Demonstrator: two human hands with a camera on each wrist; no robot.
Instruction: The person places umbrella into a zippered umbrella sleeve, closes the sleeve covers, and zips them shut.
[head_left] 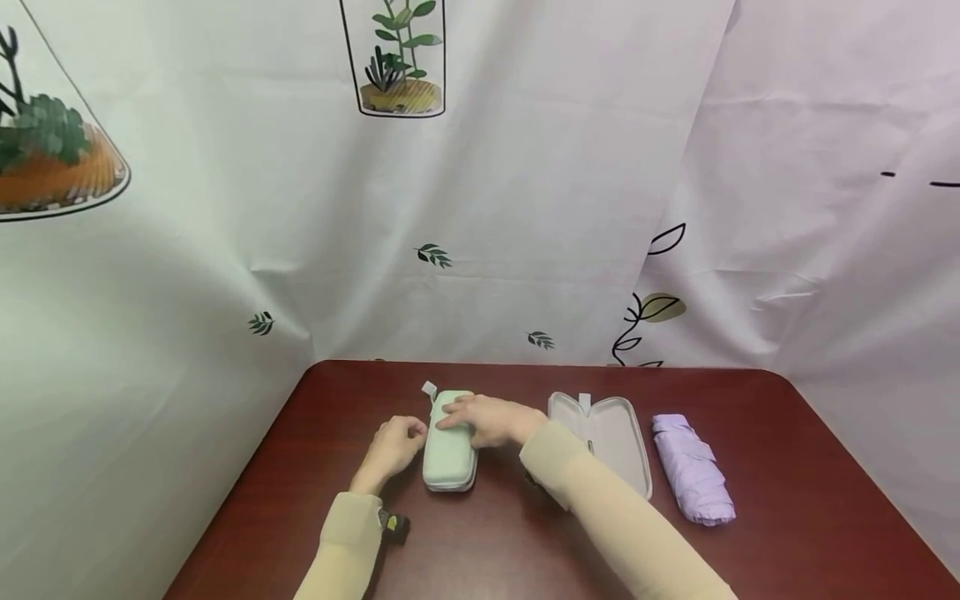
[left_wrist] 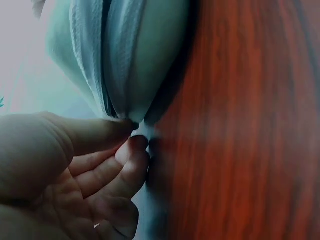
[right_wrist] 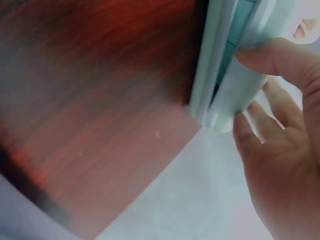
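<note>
Right grip (head_left: 495, 421) held pale-green oblong zip case (head_left: 448, 460); left grip (head_left: 393, 450) sat narrow at nine o'clock, pinch unclear. Likely zipping; next needed steady pull.

My left hand (left_wrist: 65, 172) has its thumb (left_wrist: 97, 134) against the end of the pale green case (left_wrist: 157, 42), where two zipper tapes (left_wrist: 122, 50) converge with a dark gap between them. My fingers (left_wrist: 131, 172) curl just beside the thumb; I cannot tell whether they pinch anything. Beside the case spreads the red-brown worktop (left_wrist: 245, 130), its blurred edge showing past my fingers.
</note>
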